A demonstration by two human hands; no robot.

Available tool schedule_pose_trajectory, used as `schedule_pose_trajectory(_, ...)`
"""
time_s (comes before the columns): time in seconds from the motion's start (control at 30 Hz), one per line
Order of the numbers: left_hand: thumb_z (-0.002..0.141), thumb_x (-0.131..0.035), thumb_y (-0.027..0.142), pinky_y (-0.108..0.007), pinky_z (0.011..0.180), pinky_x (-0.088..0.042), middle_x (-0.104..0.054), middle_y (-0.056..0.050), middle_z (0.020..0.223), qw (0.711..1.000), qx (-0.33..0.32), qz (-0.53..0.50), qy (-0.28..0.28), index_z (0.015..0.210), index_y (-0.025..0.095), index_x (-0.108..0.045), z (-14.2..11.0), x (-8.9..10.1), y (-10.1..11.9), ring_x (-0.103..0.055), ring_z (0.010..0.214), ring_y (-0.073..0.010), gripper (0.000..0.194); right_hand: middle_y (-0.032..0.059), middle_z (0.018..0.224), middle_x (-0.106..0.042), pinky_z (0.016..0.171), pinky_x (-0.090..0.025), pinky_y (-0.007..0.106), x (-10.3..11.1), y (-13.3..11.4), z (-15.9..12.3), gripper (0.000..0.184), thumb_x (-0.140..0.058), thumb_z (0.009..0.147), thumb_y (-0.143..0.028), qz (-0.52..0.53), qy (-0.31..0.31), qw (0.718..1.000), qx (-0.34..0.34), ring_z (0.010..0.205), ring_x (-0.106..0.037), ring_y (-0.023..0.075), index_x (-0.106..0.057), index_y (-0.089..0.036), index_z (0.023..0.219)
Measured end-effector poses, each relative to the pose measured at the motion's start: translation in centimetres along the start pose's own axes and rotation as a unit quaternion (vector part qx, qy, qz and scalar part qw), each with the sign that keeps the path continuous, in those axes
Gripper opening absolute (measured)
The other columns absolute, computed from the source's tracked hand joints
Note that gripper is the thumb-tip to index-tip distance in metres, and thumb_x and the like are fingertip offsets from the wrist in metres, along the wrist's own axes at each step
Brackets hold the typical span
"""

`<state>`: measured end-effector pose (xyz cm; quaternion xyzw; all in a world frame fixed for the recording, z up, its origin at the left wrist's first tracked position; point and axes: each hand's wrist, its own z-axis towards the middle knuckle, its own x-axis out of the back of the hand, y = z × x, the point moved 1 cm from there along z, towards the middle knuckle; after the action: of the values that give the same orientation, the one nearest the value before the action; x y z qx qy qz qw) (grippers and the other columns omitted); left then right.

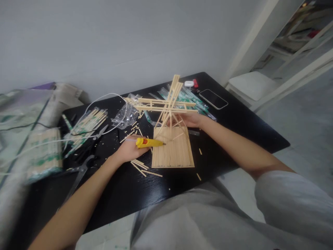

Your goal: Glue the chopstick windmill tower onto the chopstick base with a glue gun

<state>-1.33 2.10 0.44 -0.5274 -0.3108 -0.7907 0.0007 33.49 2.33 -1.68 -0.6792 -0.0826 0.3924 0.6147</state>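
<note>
Left hand (130,149) grips yellow plastic glue gun (148,142), nozzle rightward over pale wooden-stick model (173,149); right hand (191,120) beyond, grasp unclear.

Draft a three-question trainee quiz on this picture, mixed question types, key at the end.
1. Multiple choice: what does the bare left hand hold?
A) a wooden mallet
B) a yellow plastic tool with a dark tip
C) a blue sponge

2. True or false: the flat, dark-screened phone with a pale rim lies to the right of the square panel of pale wooden sticks.

3. Short answer: which hand is closer to the hub of the pale wooden-stick frame with crossed blades?

Key: 1. B. 2. True. 3. The bare right hand.
</note>
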Motion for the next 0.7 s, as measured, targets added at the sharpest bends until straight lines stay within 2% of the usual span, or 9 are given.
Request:
schedule_pose_trajectory(0.2, 0.094, -0.076, 0.029, -0.029, 0.071, -0.057, -0.074, 0.000, 0.077, 1.000, -0.006, -0.005, 0.006, 0.081, 0.021, -0.072, 0.00, 0.01, 0.03, -0.071, 0.068, -0.0167, 0.016, 0.0133, 0.120, -0.082, 0.101, -0.061, 0.036, -0.04, -0.02, -0.01, 0.058, -0.084, 0.096, -0.063, -0.013, 0.002, 1.000, 0.008, 0.110, -0.079, 0.0231, -0.076, -0.014, 0.126)
schedule_pose_trajectory(0.7, 0.095, -0.075, 0.030, -0.031, 0.079, -0.062, -0.079, -0.002, 0.083, 0.999, -0.019, 0.035, -0.005, 0.085, 0.020, -0.075, 0.03, 0.04, -0.02, -0.076, 0.076, -0.0183, 0.014, 0.0129, 0.122, -0.081, 0.104, -0.060, 0.037, 0.19, 0.20, -0.12, 0.056, -0.082, 0.097, -0.062, -0.015, 0.024, 1.000, -0.009, 0.112, -0.078, 0.0231, -0.074, -0.015, 0.127)
